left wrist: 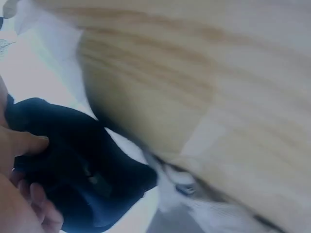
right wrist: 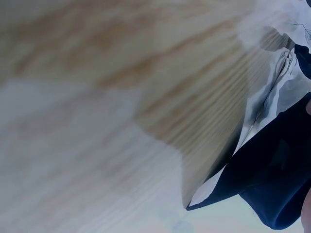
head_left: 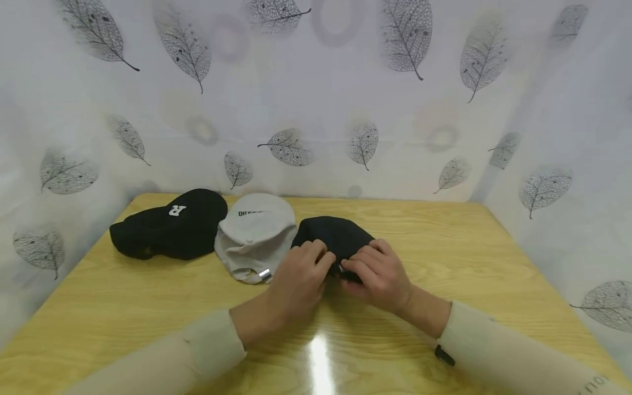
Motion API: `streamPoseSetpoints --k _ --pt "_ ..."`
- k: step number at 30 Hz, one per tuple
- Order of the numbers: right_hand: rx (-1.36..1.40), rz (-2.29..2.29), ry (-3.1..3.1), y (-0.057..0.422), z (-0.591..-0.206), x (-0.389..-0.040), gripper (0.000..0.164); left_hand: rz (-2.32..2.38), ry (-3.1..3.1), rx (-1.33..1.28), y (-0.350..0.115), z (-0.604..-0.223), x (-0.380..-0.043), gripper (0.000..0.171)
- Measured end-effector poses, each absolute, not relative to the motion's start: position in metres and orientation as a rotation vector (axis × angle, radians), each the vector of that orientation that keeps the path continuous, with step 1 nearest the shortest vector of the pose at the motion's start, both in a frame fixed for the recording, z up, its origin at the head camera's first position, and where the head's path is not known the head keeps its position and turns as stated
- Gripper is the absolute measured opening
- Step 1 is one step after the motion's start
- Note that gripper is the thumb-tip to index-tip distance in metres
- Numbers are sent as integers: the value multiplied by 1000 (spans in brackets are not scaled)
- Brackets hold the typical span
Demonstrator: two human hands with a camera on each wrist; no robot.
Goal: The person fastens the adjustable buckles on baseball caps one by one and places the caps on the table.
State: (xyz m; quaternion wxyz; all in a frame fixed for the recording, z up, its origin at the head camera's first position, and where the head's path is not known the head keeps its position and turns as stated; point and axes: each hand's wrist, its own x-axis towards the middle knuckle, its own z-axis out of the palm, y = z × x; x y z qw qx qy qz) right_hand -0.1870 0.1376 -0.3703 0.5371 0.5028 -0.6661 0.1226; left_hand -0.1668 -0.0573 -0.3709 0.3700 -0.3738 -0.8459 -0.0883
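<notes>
A dark navy or black cap (head_left: pixel 336 233) is at the middle of the table, its near edge between the person's two hands. The left hand (head_left: pixel 301 277) grips the cap's near left side with curled fingers; in the left wrist view its thumb (left wrist: pixel 31 143) lies against the dark cloth (left wrist: pixel 92 145). On the near right side, the right hand (head_left: pixel 380 277) holds the edge with bent fingers. In the right wrist view the cap (right wrist: pixel 272 170) shows at the right, and most of that hand is out of frame. The fingers hide part of the cap's near edge.
A light grey cap (head_left: pixel 259 225) with dark lettering and a metal buckle sits just left of the dark one. Beyond it, farther left, lies a black cap (head_left: pixel 192 230) with a white letter. The wooden table (head_left: pixel 444 247) meets a leaf-patterned curtain (head_left: pixel 316 93) behind.
</notes>
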Motion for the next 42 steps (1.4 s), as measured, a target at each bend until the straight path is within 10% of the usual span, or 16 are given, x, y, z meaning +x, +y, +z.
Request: streamPoseSetpoints --k 42 --pt "967 159 -1416 131 -302 -187 24 -323 -1738 -920 -68 -336 -187 7"
